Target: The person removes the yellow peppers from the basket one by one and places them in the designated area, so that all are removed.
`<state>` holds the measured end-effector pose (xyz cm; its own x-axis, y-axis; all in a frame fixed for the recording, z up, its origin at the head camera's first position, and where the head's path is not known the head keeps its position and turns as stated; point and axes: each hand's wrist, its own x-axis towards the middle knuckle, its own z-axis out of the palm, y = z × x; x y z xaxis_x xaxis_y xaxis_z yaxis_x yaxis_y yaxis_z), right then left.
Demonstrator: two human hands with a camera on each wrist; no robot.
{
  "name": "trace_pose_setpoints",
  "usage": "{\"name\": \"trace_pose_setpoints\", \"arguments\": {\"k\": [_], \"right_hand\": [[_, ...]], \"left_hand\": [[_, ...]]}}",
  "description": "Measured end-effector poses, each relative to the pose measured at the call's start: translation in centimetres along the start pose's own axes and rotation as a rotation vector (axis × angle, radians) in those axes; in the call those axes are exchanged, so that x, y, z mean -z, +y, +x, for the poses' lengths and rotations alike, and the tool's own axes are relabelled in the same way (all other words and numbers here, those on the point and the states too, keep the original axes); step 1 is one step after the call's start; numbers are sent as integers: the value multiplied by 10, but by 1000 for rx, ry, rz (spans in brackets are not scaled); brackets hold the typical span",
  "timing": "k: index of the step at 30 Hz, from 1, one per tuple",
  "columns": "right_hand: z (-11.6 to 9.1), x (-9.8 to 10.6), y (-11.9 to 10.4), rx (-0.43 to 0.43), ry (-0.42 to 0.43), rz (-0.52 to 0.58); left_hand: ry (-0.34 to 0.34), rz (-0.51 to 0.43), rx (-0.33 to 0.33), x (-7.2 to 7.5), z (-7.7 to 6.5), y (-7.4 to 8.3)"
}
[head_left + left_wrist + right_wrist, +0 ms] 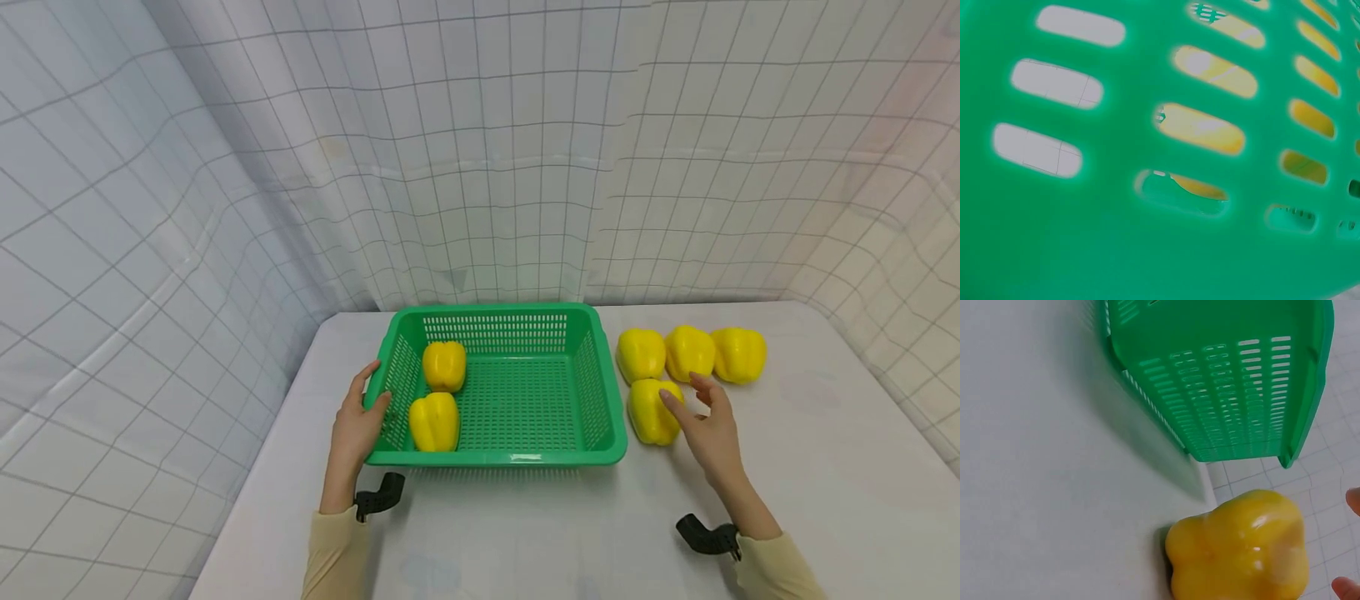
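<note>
A green plastic basket (498, 459) with slotted walls stands on the table. My left hand (356, 427) grips its left rim, thumb on the inner side; the slotted wall fills the left wrist view. Two yellow bell peppers, a rear one (444, 367) and a front one (434, 422), sit in the basket's left part. Right of the basket, my right hand (712, 432) is at a yellow bell pepper (649, 414), thumb and fingers spread. In the right wrist view its fingertips (1346, 589) appear apart from the nearby pepper (1241, 550).
Behind the front right pepper, three more yellow bell peppers (691, 353) stand in a row near the table's back edge. White gridded curtains (510, 167) hang behind and at both sides of the white table (517, 533). A black wrist mount (380, 493) sits on each wrist.
</note>
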<state>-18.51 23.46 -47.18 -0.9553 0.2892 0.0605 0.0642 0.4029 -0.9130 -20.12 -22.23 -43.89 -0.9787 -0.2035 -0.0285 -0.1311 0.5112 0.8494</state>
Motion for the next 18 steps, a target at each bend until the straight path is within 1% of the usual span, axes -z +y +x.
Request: {"name": "trace_pose_setpoints", "arguments": {"k": [2, 5, 7, 10, 14, 16, 18], "right_hand": [[0, -1, -4, 27, 51, 4], [1, -3, -11, 80, 104, 20], [1, -4, -15, 116, 127, 28], [2, -7, -22, 194, 152, 63], [3, -10, -37, 281, 149, 108], [4, -11, -46, 296, 128, 126], [5, -13, -55, 303, 86, 144]], "left_hand": [[1, 5, -1, 0, 0, 0], [2, 7, -1, 0, 1, 0], [2, 7, -1, 0, 0, 0], [3, 6, 2, 0, 0, -1], [1, 1, 6, 0, 0, -1], [-1, -2, 7, 0, 0, 0], [-2, -7, 7, 1, -1, 0]]}}
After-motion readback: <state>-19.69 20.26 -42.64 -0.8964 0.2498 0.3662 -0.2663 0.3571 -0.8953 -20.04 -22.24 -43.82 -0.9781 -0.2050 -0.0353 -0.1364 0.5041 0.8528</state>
